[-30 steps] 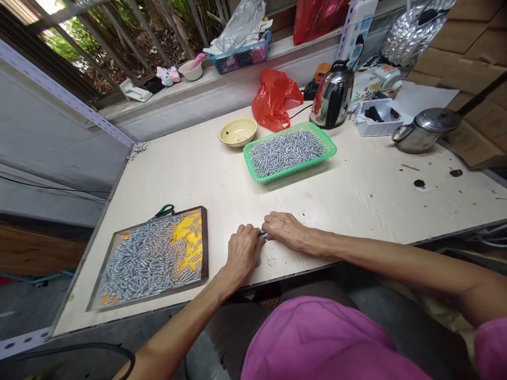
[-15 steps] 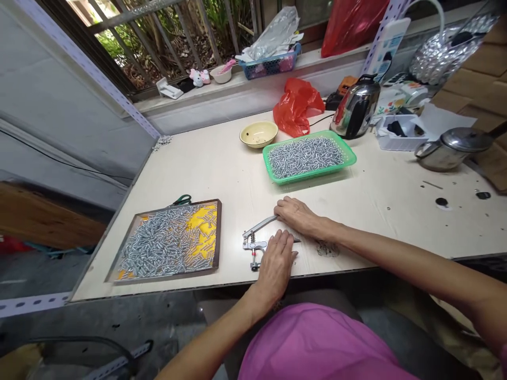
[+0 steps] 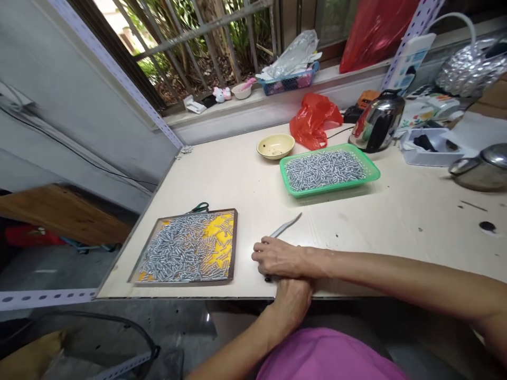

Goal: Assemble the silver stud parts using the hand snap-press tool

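A silver hand tool with a long lever handle [image 3: 285,226] lies near the table's front edge, the lever slanting up and away to the right. Curled over the tool's head end is my right hand [image 3: 279,257], its fingers closed; whatever they grip is hidden under them. My left hand [image 3: 292,298] rests just below, its fingers covered by the right hand and wrist. Left of both hands sits a shallow framed tray [image 3: 236,237] of small silver metal pins over a yellow base. A green plastic basket [image 3: 332,190] full of similar pins stands beyond them.
Scissors [image 3: 201,207] stick out behind the framed tray. A cream bowl [image 3: 276,154], a red plastic bag [image 3: 312,121] and a steel kettle [image 3: 374,129] stand at the back. On the right are a white bin [image 3: 425,158] and a metal pot [image 3: 481,174].
My right hand has let go of the lever's end and moved down-left onto the tool's head. The left hand now lies partly beneath it. The camera view has shifted.
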`<action>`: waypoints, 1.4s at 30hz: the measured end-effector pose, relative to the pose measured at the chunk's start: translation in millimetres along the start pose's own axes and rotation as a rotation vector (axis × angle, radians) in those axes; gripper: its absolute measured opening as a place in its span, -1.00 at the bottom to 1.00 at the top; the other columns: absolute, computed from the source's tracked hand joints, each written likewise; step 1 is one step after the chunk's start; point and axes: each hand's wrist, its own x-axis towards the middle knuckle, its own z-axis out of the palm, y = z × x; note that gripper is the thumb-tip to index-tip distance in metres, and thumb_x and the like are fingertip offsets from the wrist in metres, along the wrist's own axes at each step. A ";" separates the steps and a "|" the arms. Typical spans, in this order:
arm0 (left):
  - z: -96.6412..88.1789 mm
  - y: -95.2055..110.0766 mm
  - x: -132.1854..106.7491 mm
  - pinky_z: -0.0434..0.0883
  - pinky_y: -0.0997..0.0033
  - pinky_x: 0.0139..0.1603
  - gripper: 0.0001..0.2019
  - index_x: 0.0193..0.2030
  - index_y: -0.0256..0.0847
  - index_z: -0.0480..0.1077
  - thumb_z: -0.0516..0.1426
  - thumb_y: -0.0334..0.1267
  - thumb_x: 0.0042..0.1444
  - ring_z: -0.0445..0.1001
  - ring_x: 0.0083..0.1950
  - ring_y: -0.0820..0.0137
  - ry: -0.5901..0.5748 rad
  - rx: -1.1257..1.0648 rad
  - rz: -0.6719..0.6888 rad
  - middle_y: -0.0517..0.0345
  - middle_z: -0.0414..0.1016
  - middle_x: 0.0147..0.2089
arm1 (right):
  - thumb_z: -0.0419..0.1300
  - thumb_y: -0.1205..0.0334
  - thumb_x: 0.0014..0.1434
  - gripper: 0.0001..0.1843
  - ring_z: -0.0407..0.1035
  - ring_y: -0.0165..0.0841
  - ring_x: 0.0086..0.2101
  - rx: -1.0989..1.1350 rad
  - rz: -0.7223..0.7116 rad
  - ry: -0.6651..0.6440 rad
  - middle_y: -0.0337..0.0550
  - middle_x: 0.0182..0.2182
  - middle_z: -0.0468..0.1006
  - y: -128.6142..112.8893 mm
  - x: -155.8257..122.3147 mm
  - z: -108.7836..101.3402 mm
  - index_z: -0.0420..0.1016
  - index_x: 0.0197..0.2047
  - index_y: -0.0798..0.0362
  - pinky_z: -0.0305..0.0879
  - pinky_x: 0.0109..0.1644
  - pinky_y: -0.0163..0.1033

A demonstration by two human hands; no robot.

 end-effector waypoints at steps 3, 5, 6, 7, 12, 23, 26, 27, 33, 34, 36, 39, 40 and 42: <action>5.1 2.6 -5.3 0.49 0.14 -0.16 -0.67 -0.01 -0.19 0.41 -0.04 -0.41 0.14 0.52 -0.17 0.11 -0.004 -0.027 -0.017 -0.11 0.55 -0.18 | 0.13 0.39 0.17 -0.86 0.20 -0.28 -0.23 0.001 -0.045 0.007 -0.15 -0.38 0.44 -4.0 10.4 7.8 0.43 -0.41 0.06 0.05 -0.20 -0.16; -1.6 4.5 -9.1 0.49 0.23 -0.24 -0.73 -0.07 -0.17 0.43 -0.03 -0.38 0.16 0.52 -0.25 0.19 0.020 -0.040 -0.003 -0.05 0.55 -0.25 | 0.09 0.39 0.20 -0.87 0.21 -0.30 -0.26 0.038 -0.022 0.051 -0.16 -0.39 0.45 -0.9 15.0 3.5 0.42 -0.36 0.07 0.06 -0.21 -0.18; -9.3 3.5 -10.8 0.48 0.25 -0.25 -0.75 -0.09 -0.16 0.43 -0.02 -0.37 0.17 0.50 -0.25 0.21 0.049 -0.040 0.017 -0.03 0.54 -0.25 | 0.07 0.38 0.22 -0.86 0.22 -0.31 -0.28 0.052 0.021 0.090 -0.16 -0.39 0.45 2.3 15.5 -2.4 0.41 -0.34 0.07 0.06 -0.23 -0.19; -20.2 0.2 -12.2 0.46 0.26 -0.24 -0.76 -0.11 -0.15 0.42 -0.02 -0.36 0.18 0.49 -0.24 0.23 0.095 -0.035 0.036 -0.02 0.53 -0.24 | 0.05 0.38 0.24 -0.85 0.22 -0.32 -0.30 0.056 0.086 0.145 -0.15 -0.39 0.46 7.0 14.2 -10.8 0.41 -0.32 0.07 0.07 -0.24 -0.20; -100.4 -60.4 -10.5 0.37 0.25 -0.12 -0.77 -0.17 -0.16 0.41 -0.06 -0.29 0.26 0.40 -0.14 0.27 0.433 0.155 -0.301 0.02 0.46 -0.20 | -0.04 0.35 0.28 -0.76 0.28 -0.29 -0.26 -0.063 0.573 0.453 -0.08 -0.32 0.49 58.6 -33.2 -68.9 0.46 -0.22 0.08 0.14 -0.18 -0.21; -140.8 -154.1 0.0 0.24 0.37 -0.23 -0.82 -0.40 -0.26 0.42 0.06 -0.24 0.13 0.40 -0.19 0.28 0.161 0.266 -0.664 0.02 0.47 -0.29 | 0.04 0.15 0.26 -0.70 0.38 -0.23 -0.23 -0.084 0.914 0.387 -0.03 -0.15 0.47 110.3 -103.7 -60.3 0.48 -0.04 0.05 0.28 -0.21 -0.16; -145.1 -156.9 -2.0 0.24 0.40 -0.25 -0.85 -0.41 -0.26 0.43 0.05 -0.34 0.08 0.41 -0.23 0.32 0.141 0.189 -0.634 0.05 0.49 -0.32 | 0.04 0.19 0.27 -0.75 0.40 -0.31 -0.28 0.190 0.823 0.456 -0.09 -0.25 0.53 83.8 -62.7 -58.1 0.52 -0.15 0.06 0.29 -0.18 -0.20; -146.9 -157.3 -3.0 0.25 0.40 -0.25 -0.85 -0.41 -0.26 0.44 0.05 -0.34 0.07 0.42 -0.25 0.33 0.147 0.161 -0.644 0.05 0.50 -0.33 | 0.05 0.21 0.27 -0.76 0.41 -0.33 -0.27 0.287 0.795 0.485 -0.10 -0.26 0.55 75.1 -47.0 -56.5 0.53 -0.18 0.07 0.29 -0.17 -0.22; -150.8 -136.6 -10.2 0.35 0.43 -0.35 -0.72 -0.32 -0.28 0.48 0.21 -0.10 -0.09 0.46 -0.35 0.35 0.388 -0.471 -0.764 0.07 0.54 -0.35 | 0.15 0.20 0.20 -0.84 0.39 -0.43 -0.36 0.874 0.674 0.644 -0.20 -0.35 0.55 31.3 40.5 -24.3 0.49 -0.21 0.09 0.25 -0.29 -0.34; -150.6 -129.7 -11.9 0.35 0.45 -0.40 -0.67 -0.31 -0.29 0.48 0.24 -0.06 -0.13 0.45 -0.38 0.38 0.424 -0.599 -0.763 0.09 0.53 -0.36 | 0.20 0.20 0.16 -0.83 0.39 -0.44 -0.37 0.934 0.669 0.659 -0.21 -0.36 0.55 25.6 50.9 -18.6 0.48 -0.21 0.10 0.23 -0.31 -0.35; -150.6 -116.0 -15.5 0.34 0.50 -0.46 -0.62 -0.32 -0.30 0.47 0.28 -0.03 -0.20 0.41 -0.47 0.45 0.478 -0.777 -0.751 0.15 0.50 -0.44 | 0.24 0.22 0.12 -0.85 0.37 -0.44 -0.38 1.002 0.662 0.673 -0.23 -0.39 0.53 15.7 66.1 -11.6 0.47 -0.25 0.11 0.21 -0.33 -0.36; -151.7 -101.2 -21.1 0.36 0.53 -0.47 -0.65 -0.35 -0.31 0.47 0.30 -0.08 -0.21 0.37 -0.53 0.53 0.512 -0.891 -0.751 0.22 0.45 -0.52 | 0.19 0.27 0.15 -0.91 0.33 -0.46 -0.42 1.019 0.659 0.681 -0.26 -0.46 0.50 5.3 75.5 -11.6 0.45 -0.36 0.10 0.15 -0.35 -0.37; -152.2 -98.3 -22.7 0.38 0.54 -0.46 -0.67 -0.36 -0.31 0.46 0.31 -0.10 -0.21 0.37 -0.52 0.53 0.511 -0.917 -0.762 0.23 0.44 -0.52 | 0.17 0.28 0.16 -0.90 0.32 -0.47 -0.43 1.015 0.665 0.682 -0.27 -0.47 0.49 3.1 76.0 -13.0 0.45 -0.38 0.10 0.14 -0.36 -0.37; -153.0 -95.3 -25.2 0.41 0.53 -0.45 -0.68 -0.37 -0.32 0.46 0.33 -0.13 -0.22 0.40 -0.51 0.53 0.505 -0.978 -0.792 0.22 0.44 -0.52 | 0.15 0.29 0.16 -0.90 0.29 -0.48 -0.46 0.996 0.675 0.676 -0.29 -0.50 0.47 0.0 75.2 -15.2 0.43 -0.39 0.10 0.11 -0.38 -0.37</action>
